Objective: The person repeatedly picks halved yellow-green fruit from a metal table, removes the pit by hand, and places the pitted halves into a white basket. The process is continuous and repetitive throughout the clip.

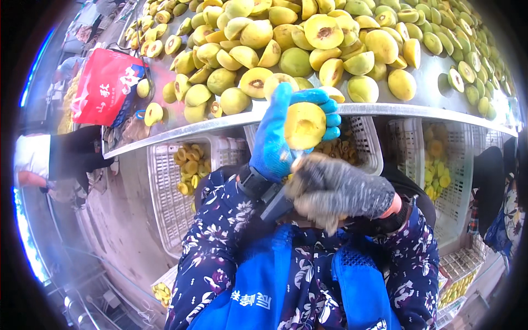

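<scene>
My left hand (273,135), in a blue glove, holds a yellow peach half (304,126) at the table's near edge, the cut face with its round hollow toward me. Fingers wrap behind the fruit and the thumb stands up at its left. Just below it is my right hand (341,190), in a grey knitted glove and blurred by motion. Its fingers are curled closed; a small pale tip shows by the fruit's lower edge, too smeared to name. Many halved peaches (323,32), several with brown stones, lie heaped on the metal table (231,120) beyond my hands.
White plastic crates (160,203) with peach pieces (192,165) stand under the table; another crate (459,181) is at the right. A red bag (107,88) rests at the table's left end. Other people (60,159) are at the left and right edges of view.
</scene>
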The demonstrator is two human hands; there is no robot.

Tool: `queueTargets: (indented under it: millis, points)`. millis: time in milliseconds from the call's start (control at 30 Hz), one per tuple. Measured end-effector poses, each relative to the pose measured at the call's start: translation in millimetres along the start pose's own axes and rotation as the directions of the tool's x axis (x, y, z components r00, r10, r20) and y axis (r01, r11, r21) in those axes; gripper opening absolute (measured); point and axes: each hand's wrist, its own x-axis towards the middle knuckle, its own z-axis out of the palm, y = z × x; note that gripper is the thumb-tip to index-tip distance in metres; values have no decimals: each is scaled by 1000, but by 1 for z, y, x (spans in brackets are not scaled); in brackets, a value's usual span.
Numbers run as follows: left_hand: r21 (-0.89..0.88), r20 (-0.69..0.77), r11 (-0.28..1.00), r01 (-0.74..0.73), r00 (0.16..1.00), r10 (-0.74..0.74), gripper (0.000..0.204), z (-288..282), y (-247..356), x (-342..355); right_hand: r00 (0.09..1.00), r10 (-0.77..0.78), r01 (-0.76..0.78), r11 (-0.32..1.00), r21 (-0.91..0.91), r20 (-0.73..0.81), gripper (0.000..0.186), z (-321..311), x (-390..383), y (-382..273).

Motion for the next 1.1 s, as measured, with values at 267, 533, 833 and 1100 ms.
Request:
queueTargets:
  millis: [267,533,833,1100]
  points:
    - [220,-18,953,-207,976,217,69,-3,1,-2,699,-647,-142,294,-945,-306,18,-4,15,15]
    - [845,522,-466,-262,593,613,28,-42,68,-67,698,-669,-433,-108,-895,-257,11,-12,0,12]
    - [690,296,-670,274,738,607,43,-99,125,-156,688,-716,-332,-168,-928,-117,13,-8,-8,23]
    - [740,442,-659,-135,836,325,53,-21,79,12,690,-703,-380,-146,-913,-174,15,-8,-6,12]
